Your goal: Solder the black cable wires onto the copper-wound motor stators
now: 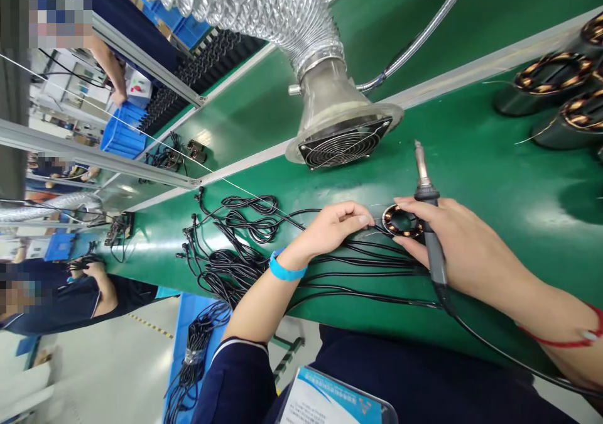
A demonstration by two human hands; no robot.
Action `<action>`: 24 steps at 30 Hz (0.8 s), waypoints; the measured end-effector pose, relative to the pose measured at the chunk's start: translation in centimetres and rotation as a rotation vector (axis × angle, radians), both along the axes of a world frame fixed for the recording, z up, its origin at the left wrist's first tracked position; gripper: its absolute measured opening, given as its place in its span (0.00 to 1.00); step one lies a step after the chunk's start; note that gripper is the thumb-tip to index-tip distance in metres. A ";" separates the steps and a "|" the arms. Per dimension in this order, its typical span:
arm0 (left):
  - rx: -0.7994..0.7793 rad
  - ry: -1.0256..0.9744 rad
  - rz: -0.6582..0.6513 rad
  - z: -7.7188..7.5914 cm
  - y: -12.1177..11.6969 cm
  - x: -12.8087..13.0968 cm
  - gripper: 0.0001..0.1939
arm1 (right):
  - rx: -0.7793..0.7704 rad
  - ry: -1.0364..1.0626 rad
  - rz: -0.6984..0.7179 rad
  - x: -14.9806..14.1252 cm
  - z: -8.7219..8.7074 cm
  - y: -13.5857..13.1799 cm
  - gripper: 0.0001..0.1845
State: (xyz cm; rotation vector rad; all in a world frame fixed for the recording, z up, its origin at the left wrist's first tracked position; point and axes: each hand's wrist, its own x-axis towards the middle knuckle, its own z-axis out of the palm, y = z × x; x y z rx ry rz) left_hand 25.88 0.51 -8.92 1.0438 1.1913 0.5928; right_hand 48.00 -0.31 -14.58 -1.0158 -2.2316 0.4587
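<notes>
My left hand (pixel 342 226) is closed, its thumb and fingers pinching the end of a black cable (pixel 308 211) beside a motor stator. The stator (pixel 389 215) is a dark ring with copper windings, and thin wire ends stick out from it toward my left hand. My right hand (pixel 452 242) grips the stator's right side between thumb and fingers. That same hand also holds a soldering iron (pixel 434 260), its metal tip pointing to the far side of the bench and away from the stator. More black cables (pixel 362 262) run straight beneath both hands.
A fume extractor hood (pixel 346 141) on a silver duct (pixel 311 28) hangs over the bench. Coiled cables with plugs (pixel 235 267) lie left. Several wound stators (pixel 513 100) stand far right. A blue bin (pixel 176 348) holds bundled cables. Co-workers sit at the left.
</notes>
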 end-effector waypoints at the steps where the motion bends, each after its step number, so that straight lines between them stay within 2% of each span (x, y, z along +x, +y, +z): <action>1: -0.006 -0.041 -0.002 -0.1 0.2 0.4 0.09 | -0.005 0.003 0.003 0.0 0.0 0.0 0.19; 4: -0.053 -0.130 0.026 -0.3 0.5 1.2 0.09 | -0.038 -0.002 -0.004 0.2 -0.1 0.1 0.21; 7: -0.080 -0.061 0.044 -0.2 0.1 0.9 0.08 | -0.053 -0.009 -0.053 0.4 -0.1 0.2 0.22; 12: 0.000 0.104 -0.094 -0.4 -0.9 -0.2 0.06 | -0.019 -0.013 -0.076 0.3 0.2 0.3 0.22; 15: 0.016 0.035 -0.115 -0.7 -0.8 0.2 0.09 | -0.017 -0.003 -0.068 0.3 0.3 0.4 0.23; 19: -0.097 -0.087 -0.138 -1.0 -0.4 1.1 0.14 | -0.065 -0.013 -0.003 1.0 0.3 1.1 0.24; 21: -0.050 0.025 -0.153 -1.0 -0.4 1.4 0.12 | -0.101 -0.019 0.008 1.7 0.4 1.6 0.24; 24: 0.207 0.399 -0.287 -0.8 -0.7 1.9 0.11 | -0.150 0.010 -0.021 2.8 0.5 2.3 0.27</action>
